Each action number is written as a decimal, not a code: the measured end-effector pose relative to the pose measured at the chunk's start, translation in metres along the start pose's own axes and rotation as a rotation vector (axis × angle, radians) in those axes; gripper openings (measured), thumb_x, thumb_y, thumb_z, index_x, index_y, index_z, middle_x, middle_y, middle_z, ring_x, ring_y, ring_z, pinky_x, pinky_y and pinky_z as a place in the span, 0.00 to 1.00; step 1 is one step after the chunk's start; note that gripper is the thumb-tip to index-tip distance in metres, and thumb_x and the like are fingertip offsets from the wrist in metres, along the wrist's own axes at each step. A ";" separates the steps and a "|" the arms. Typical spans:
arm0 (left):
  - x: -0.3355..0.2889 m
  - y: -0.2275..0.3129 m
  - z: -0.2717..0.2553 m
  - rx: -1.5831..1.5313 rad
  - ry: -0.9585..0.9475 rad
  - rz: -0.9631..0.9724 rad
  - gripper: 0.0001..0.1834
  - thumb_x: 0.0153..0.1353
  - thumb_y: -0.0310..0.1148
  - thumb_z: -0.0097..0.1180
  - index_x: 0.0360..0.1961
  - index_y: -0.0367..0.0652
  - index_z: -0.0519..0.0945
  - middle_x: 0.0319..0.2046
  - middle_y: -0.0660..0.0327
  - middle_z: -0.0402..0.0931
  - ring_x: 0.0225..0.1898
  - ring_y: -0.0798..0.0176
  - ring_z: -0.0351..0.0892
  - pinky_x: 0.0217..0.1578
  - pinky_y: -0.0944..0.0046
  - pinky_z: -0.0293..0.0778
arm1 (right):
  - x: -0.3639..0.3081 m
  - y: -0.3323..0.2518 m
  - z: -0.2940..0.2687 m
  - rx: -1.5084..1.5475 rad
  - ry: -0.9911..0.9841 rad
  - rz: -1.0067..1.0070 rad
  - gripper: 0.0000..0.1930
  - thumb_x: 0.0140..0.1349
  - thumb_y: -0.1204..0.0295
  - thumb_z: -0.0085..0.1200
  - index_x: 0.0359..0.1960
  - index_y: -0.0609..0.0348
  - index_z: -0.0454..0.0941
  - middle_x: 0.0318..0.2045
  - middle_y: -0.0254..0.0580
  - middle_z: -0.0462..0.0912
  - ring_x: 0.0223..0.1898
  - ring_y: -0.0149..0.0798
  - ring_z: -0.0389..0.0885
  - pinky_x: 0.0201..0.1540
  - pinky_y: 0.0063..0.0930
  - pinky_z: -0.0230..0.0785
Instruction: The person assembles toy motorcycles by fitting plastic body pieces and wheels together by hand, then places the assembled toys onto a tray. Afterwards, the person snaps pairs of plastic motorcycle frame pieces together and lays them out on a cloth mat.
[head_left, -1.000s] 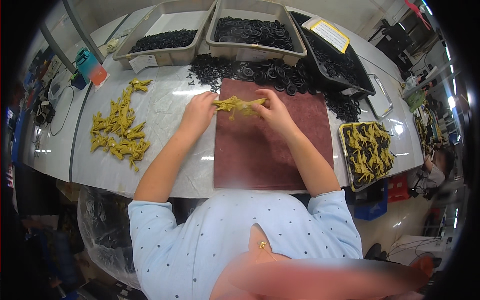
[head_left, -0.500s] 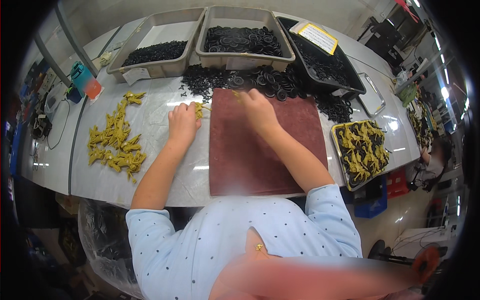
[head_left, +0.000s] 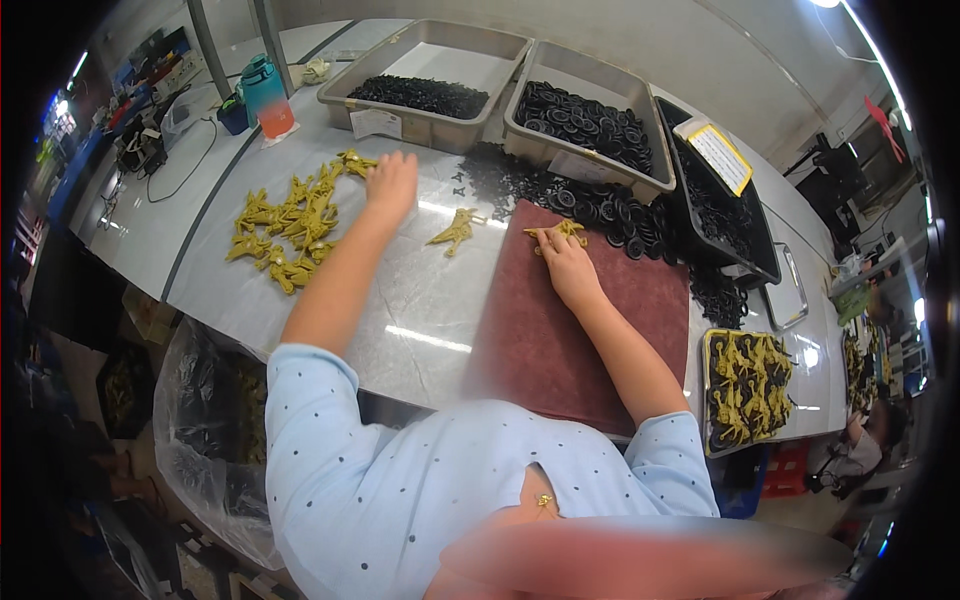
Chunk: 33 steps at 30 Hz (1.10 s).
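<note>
Right hand (head_left: 570,272), 2 o'clock: holds 1 yellow part (head_left: 568,228) at 1 maroon mat (head_left: 545,350). Left hand (head_left: 391,188), 11 o'clock, at yellow pile (head_left: 312,215); grip cannot be told. 1 loose yellow piece (head_left: 457,231), 12 o'clock. 2 grey bins (head_left: 440,133), 12–1 o'clock.

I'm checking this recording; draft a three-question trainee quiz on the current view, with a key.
1. Multiple choice: the right hand is at:
A) a grey bin
B) a yellow part on the maroon mat
C) the black bin

2. True or false: the left hand is over the mat.

3. Fill in: a lone yellow part, apart from the yellow pile, lies between that pile and the mat, on the ____.

Key:
1. B
2. False; it is by the far end of the yellow pile.
3. table
</note>
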<state>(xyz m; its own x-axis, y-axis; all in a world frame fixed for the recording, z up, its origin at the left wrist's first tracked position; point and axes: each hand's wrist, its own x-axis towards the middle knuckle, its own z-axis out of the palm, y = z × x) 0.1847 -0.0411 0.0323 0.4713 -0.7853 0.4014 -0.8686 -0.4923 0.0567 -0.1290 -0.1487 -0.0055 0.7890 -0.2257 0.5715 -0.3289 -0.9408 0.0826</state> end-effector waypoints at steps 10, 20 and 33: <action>0.059 -0.098 0.039 0.238 -0.324 0.207 0.20 0.56 0.24 0.51 0.52 0.46 0.76 0.44 0.53 0.77 0.50 0.50 0.74 0.47 0.55 0.73 | 0.015 -0.013 -0.014 0.049 -0.188 0.137 0.12 0.59 0.71 0.49 0.43 0.64 0.74 0.33 0.45 0.75 0.37 0.47 0.77 0.38 0.37 0.70; -0.044 0.057 -0.081 -1.341 -0.389 0.294 0.35 0.49 0.22 0.64 0.61 0.40 0.68 0.48 0.61 0.77 0.41 0.73 0.75 0.43 0.69 0.74 | 0.061 -0.058 -0.068 0.910 0.096 0.277 0.39 0.51 0.64 0.66 0.63 0.63 0.60 0.56 0.53 0.69 0.58 0.53 0.68 0.59 0.39 0.63; -0.080 0.148 -0.072 -1.836 -0.726 0.225 0.31 0.52 0.17 0.59 0.59 0.35 0.65 0.52 0.55 0.70 0.49 0.66 0.74 0.50 0.67 0.74 | -0.004 -0.023 -0.103 0.693 0.103 0.170 0.31 0.54 0.64 0.61 0.61 0.54 0.66 0.45 0.44 0.76 0.46 0.47 0.72 0.50 0.39 0.64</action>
<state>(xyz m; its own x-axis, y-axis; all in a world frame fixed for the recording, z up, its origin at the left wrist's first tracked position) 0.0077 -0.0243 0.0741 -0.0986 -0.9787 0.1799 0.2245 0.1542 0.9622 -0.1778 -0.0998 0.0742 0.6922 -0.3905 0.6069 -0.0110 -0.8466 -0.5322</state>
